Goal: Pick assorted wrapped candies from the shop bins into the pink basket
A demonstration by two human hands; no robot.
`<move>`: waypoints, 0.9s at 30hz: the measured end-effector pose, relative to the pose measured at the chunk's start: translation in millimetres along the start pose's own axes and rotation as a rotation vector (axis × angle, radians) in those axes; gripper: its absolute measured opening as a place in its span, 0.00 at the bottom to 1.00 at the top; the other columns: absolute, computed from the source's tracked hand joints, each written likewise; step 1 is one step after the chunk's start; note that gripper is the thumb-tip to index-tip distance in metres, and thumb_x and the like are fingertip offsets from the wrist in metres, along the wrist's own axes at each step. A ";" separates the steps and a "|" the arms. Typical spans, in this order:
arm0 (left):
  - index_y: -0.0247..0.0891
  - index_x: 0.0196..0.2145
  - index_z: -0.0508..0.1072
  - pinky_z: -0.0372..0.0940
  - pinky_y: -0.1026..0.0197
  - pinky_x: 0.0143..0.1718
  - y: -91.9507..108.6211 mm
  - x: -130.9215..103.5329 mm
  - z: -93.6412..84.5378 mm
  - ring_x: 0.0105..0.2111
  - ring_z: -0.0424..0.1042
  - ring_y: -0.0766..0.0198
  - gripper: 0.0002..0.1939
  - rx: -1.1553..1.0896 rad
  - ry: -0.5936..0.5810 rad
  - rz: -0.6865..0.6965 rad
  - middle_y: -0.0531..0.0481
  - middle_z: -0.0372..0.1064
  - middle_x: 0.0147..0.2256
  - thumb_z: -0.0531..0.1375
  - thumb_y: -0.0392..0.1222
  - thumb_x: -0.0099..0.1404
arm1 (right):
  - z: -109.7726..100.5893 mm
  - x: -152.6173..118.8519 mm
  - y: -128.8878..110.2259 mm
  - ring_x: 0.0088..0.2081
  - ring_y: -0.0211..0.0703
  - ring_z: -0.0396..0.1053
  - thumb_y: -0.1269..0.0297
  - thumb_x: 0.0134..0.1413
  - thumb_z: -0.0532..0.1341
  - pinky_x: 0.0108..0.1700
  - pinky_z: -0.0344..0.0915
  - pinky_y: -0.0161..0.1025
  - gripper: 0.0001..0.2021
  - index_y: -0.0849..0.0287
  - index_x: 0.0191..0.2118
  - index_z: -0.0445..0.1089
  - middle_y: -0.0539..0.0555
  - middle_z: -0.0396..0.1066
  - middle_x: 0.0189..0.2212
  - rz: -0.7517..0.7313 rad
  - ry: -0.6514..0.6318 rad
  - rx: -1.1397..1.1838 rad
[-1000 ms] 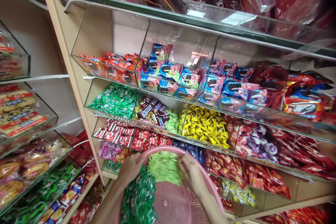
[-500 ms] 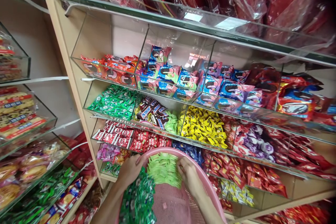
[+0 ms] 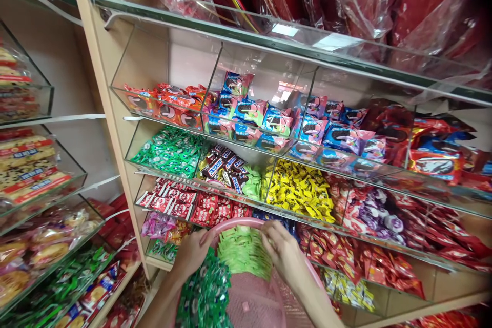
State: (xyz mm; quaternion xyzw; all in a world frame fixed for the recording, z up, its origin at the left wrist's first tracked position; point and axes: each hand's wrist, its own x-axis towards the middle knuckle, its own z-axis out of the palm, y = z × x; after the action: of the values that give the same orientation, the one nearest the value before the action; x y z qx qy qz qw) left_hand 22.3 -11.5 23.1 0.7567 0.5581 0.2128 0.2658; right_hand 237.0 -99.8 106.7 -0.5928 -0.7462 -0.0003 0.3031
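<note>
A pink plastic mesh basket (image 3: 246, 312) is low in the middle of the head view. My left hand (image 3: 194, 251) is closed on its left rim, thumb toward the inside. My right hand (image 3: 282, 248) is across the right part of the far rim, fingers curled down against the light green packets; what they hold, if anything, is hidden. Those small light green packets (image 3: 244, 253) lie in a layered heap along the far side inside. Dark green wrapped candies (image 3: 205, 294) fill the left side, and the pink mesh bottom shows between the heaps and my right forearm.
Ahead, tiered clear bins hold green candies (image 3: 169, 151), Snickers bars (image 3: 225, 166), yellow candies (image 3: 300, 189) and blue-pink cookie packs (image 3: 248, 110). A glass shelf edge (image 3: 230, 28) runs above. A wooden upright (image 3: 102, 77) separates more snack shelves at left.
My right hand has risen from inside the basket onto its far right rim, its fingers less tightly bunched. My left hand keeps its hold. The view has shifted slightly.
</note>
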 end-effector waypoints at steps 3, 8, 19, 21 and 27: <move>0.38 0.21 0.60 0.44 0.69 0.23 -3.2 -0.5 3.8 0.21 0.60 0.68 0.23 -0.038 -0.019 -0.006 0.56 0.55 0.17 0.41 0.56 0.61 | -32.5 44.2 -21.1 0.38 0.41 0.62 0.65 0.58 0.46 0.39 0.57 0.38 0.13 0.58 0.41 0.64 0.57 0.65 0.36 -0.170 0.020 -0.202; 0.37 0.20 0.58 0.44 0.69 0.23 -5.0 -3.6 3.4 0.22 0.58 0.69 0.22 -0.058 -0.012 -0.005 0.56 0.53 0.17 0.42 0.55 0.61 | -36.2 123.1 -31.5 0.37 0.48 0.60 0.72 0.54 0.49 0.38 0.49 0.44 0.12 0.63 0.29 0.70 0.60 0.68 0.29 -0.073 -0.081 -0.737; 0.37 0.19 0.59 0.46 0.69 0.24 -14.4 -11.1 -4.4 0.22 0.59 0.69 0.21 -0.082 0.005 -0.055 0.56 0.56 0.18 0.43 0.53 0.61 | 7.3 152.0 -18.7 0.40 0.50 0.63 0.77 0.49 0.51 0.42 0.46 0.46 0.12 0.64 0.31 0.72 0.62 0.71 0.31 0.144 -0.382 -0.861; 0.37 0.20 0.60 0.46 0.69 0.24 -13.7 -11.0 -4.8 0.22 0.60 0.69 0.21 -0.078 0.006 -0.049 0.56 0.57 0.19 0.43 0.54 0.61 | 1.0 150.2 -22.8 0.40 0.50 0.62 0.77 0.49 0.51 0.41 0.48 0.45 0.12 0.64 0.31 0.71 0.62 0.71 0.32 0.129 -0.360 -0.856; 0.38 0.20 0.60 0.46 0.68 0.24 -9.8 -7.4 -4.8 0.22 0.59 0.68 0.22 -0.055 -0.001 -0.028 0.55 0.55 0.18 0.42 0.55 0.61 | -45.9 120.6 -45.9 0.35 0.45 0.64 0.75 0.53 0.48 0.32 0.55 0.38 0.09 0.64 0.35 0.64 0.61 0.68 0.32 0.049 -0.070 -0.663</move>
State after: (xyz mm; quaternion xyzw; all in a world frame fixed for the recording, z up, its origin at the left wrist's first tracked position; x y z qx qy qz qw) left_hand 10.0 -15.5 20.4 0.7414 0.5625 0.2237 0.2897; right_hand 203.5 -23.3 215.3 -0.6767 -0.7008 -0.2152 0.0680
